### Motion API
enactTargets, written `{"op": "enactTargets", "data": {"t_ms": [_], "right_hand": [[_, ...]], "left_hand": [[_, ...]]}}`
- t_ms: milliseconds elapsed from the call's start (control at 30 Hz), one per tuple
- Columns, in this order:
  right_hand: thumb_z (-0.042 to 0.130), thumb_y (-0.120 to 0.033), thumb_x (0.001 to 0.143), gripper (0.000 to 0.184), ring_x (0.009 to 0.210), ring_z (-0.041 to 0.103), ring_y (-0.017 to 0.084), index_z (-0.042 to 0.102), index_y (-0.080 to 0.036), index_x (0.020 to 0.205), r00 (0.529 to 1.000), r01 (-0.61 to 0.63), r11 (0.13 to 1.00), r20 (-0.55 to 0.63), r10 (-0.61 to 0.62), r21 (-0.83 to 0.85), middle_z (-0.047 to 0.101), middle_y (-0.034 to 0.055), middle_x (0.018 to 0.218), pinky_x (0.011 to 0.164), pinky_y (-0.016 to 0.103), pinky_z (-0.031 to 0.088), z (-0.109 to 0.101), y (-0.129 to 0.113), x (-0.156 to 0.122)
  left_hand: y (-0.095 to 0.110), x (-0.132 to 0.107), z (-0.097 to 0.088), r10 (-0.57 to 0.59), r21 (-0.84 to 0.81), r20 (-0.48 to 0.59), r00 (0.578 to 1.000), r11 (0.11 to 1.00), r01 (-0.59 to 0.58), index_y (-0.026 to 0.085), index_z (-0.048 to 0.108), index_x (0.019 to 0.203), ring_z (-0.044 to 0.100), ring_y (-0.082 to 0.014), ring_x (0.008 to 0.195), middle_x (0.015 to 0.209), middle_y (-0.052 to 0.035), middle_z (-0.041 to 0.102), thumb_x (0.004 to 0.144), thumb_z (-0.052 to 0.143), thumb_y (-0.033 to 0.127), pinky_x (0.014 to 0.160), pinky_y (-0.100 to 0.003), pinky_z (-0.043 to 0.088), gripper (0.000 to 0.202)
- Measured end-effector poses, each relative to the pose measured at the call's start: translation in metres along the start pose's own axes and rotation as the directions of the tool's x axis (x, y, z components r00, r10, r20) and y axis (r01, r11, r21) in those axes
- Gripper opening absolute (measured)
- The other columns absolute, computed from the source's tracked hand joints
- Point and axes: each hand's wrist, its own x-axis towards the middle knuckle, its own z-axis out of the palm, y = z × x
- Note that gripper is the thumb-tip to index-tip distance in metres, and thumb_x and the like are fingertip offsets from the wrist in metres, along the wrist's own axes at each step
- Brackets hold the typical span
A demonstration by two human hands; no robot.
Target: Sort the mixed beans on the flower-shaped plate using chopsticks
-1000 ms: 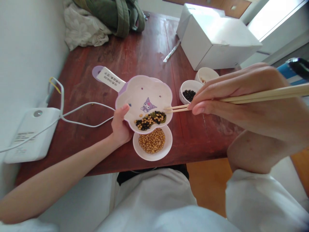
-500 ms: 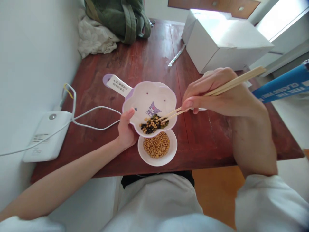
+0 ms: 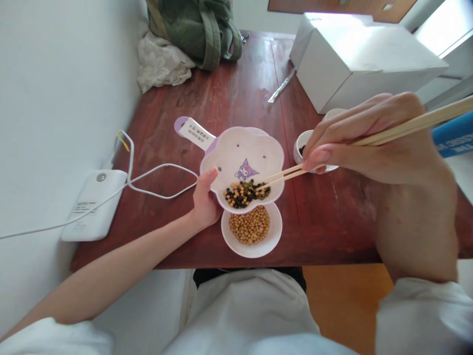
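My left hand grips the near left rim of a white and purple flower-shaped bowl, thumb on top. The bowl has a handle with a printed label and is tilted towards me. Mixed yellow, black and green beans lie along its near edge. In my right hand is a pair of wooden chopsticks, with their tips among these beans. Under the tilted rim stands a white dish of yellow soybeans. Partly behind my right hand is a small white bowl with something dark in it.
Another white bowl stands behind it. A white box, a green bag and a patterned cloth are at the back. On the left lie a white power bank and its cable. A blue roll is at the right.
The view has shifted, so everything sits further right. The chopstick tips have moved slightly among the beans, and my right hand is further from the flower-shaped bowl, showing more of the small bowl.
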Motion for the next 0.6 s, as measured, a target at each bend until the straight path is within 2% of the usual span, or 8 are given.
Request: {"op": "enactTargets", "data": {"t_ms": [100, 200, 367, 500, 600], "right_hand": [[0.087, -0.032, 0.107, 0.028, 0.06, 0.071, 0.015, 0.088, -0.019, 0.082, 0.993, -0.073, 0.997, 0.09, 0.074, -0.019, 0.08, 0.0035, 0.073, 0.051, 0.028, 0.05, 0.003, -0.002, 0.001], [0.085, -0.039, 0.109, 0.032, 0.062, 0.072, 0.014, 0.086, -0.018, 0.085, 0.983, -0.045, 0.998, 0.18, 0.036, 0.044, 0.084, 0.0049, 0.081, 0.052, 0.026, 0.049, 0.015, 0.005, 0.007], [0.078, -0.037, 0.115, 0.035, 0.071, 0.076, 0.014, 0.085, -0.018, 0.086, 0.977, 0.078, 0.991, 0.191, -0.099, 0.112, 0.086, 0.0048, 0.087, 0.061, 0.024, 0.055, 0.027, 0.014, 0.015], [0.083, -0.032, 0.112, 0.029, 0.073, 0.078, 0.015, 0.087, -0.018, 0.087, 0.978, 0.123, 0.978, 0.146, -0.149, 0.17, 0.086, 0.0053, 0.085, 0.062, 0.024, 0.057, 0.026, 0.008, 0.012], [0.086, -0.03, 0.109, 0.023, 0.08, 0.082, 0.017, 0.088, -0.017, 0.09, 0.968, 0.133, 0.979, 0.194, -0.161, 0.152, 0.088, 0.0064, 0.091, 0.07, 0.025, 0.061, 0.026, 0.005, 0.01]], "left_hand": [[-0.002, 0.0, -0.002, 0.014, -0.006, -0.011, 1.0, 1.0, -0.014, 0.028, 0.084, 0.118, 0.066, -0.046, 0.158, 0.13, -0.0065, 0.091, 0.085, 0.088, 0.053, 0.124, -0.053, 0.064, 0.042], [-0.003, 0.0, -0.004, -0.014, -0.02, 0.01, 1.0, 1.0, 0.014, 0.028, 0.082, 0.124, 0.067, -0.0458, 0.157, 0.132, -0.0062, 0.09, 0.086, 0.087, 0.052, 0.124, -0.053, 0.063, 0.046], [-0.002, 0.0, -0.006, -0.044, -0.025, 0.042, 0.998, 0.999, 0.045, 0.028, 0.082, 0.12, 0.069, -0.0469, 0.154, 0.128, -0.0063, 0.091, 0.087, 0.086, 0.054, 0.121, -0.057, 0.065, 0.042], [-0.002, 0.0, -0.005, -0.029, 0.001, 0.013, 0.999, 1.0, 0.029, 0.029, 0.083, 0.113, 0.069, -0.0467, 0.154, 0.128, -0.0054, 0.091, 0.085, 0.086, 0.052, 0.121, -0.056, 0.065, 0.036], [-0.002, 0.0, -0.004, -0.018, -0.001, 0.026, 1.0, 1.0, 0.018, 0.03, 0.084, 0.113, 0.069, -0.0457, 0.154, 0.131, -0.0035, 0.09, 0.085, 0.086, 0.053, 0.122, -0.056, 0.065, 0.036]]}}
